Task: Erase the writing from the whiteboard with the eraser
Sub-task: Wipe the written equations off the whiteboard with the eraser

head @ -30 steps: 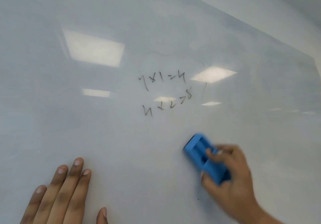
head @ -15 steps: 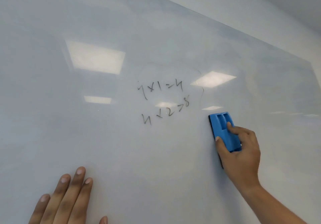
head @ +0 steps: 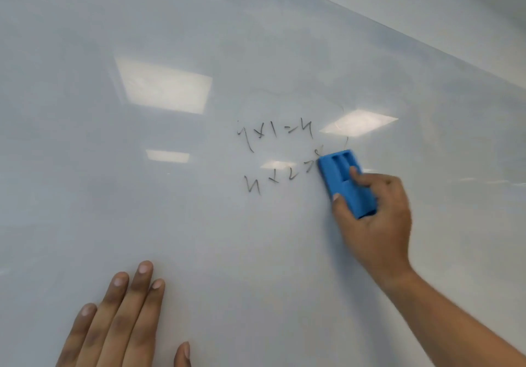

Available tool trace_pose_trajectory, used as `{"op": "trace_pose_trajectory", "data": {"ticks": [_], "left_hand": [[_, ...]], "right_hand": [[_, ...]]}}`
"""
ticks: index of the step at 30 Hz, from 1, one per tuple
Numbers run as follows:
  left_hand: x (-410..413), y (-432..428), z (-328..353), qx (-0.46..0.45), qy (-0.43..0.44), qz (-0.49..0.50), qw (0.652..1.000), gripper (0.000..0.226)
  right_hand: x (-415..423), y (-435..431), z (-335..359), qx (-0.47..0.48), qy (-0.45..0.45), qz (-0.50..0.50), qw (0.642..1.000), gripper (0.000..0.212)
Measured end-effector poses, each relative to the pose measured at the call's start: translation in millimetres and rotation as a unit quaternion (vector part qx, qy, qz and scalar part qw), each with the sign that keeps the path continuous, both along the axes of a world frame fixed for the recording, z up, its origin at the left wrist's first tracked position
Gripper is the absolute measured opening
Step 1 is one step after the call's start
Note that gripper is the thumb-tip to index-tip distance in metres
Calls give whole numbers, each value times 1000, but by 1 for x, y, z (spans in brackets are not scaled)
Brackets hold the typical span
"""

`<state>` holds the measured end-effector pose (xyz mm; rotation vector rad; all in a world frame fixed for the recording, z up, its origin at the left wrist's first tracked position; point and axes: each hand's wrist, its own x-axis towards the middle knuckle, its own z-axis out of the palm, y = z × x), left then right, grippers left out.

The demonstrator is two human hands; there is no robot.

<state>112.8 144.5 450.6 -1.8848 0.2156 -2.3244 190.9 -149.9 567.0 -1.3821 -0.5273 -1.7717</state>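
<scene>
I have the blue moulded plastic eraser point(head: 341, 180) in my right hand point(head: 375, 213), grip closed around its lower half: thumb on the left edge, fingers curled over the right, so the ridged back faces me and the felt side presses flat on the glossy white whiteboard point(head: 142, 210). I hold it low on the body, I judge, so the upper end leads the stroke. Its top-left corner sits at the right end of the lower row of the black marker writing point(head: 276, 156), partly covering the last character there; the upper row lies just above and to the left, untouched. My left hand point(head: 119, 318) rests open and empty, fingers spread flat against the board well below the writing, most likely to brace me while I push. Ceiling-light reflections point(head: 163, 89) glare on the board around the digits. Nearly all the writing remains, so erasing has barely begun; sweeping leftward across both rows looks like the next move.
</scene>
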Motion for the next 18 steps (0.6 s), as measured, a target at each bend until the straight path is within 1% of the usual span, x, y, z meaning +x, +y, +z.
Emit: {"op": "trace_pose_trajectory", "data": {"ticks": [1,2,3,4,6,7,9,10,11,12,14,15,17,18], "left_hand": [[-1,0,0,-1,-1,5,1000,67],[-1,0,0,-3,-3,11,1000,66],[-1,1,0,-2,-4,16,1000,66],[1,3,1,4,-7,21,1000,66],[6,5,6,22,-14,23,999,66],[9,7,7,27,-19,23,999,66],[18,14,8,31,-24,41,998,66],[23,18,9,37,-22,62,997,66],[27,21,10,45,-21,89,995,65],[30,26,12,62,-27,110,992,62],[34,34,15,84,-42,138,986,56],[36,36,14,88,-55,147,984,54],[40,39,13,92,-77,164,979,51],[42,41,14,92,-81,166,979,50]], "right_hand": [[2,-1,6,48,30,19,998,36],[2,2,9,73,51,28,996,34],[-1,8,8,75,56,32,995,34],[-7,17,3,49,40,34,997,35],[-23,39,-14,-73,-15,34,997,39],[-31,49,-26,-152,-38,28,987,43],[-43,61,-36,-293,-81,-10,952,48],[-43,59,-31,-328,-95,-34,939,48],[-39,53,-22,-326,-99,-47,939,47],[-32,46,-13,-292,-94,-42,951,46],[-21,24,12,-168,-54,-7,984,42],[-16,13,24,-107,-25,6,994,39],[-11,4,37,-23,23,12,999,39],[-13,8,36,-8,31,17,999,39]]}}
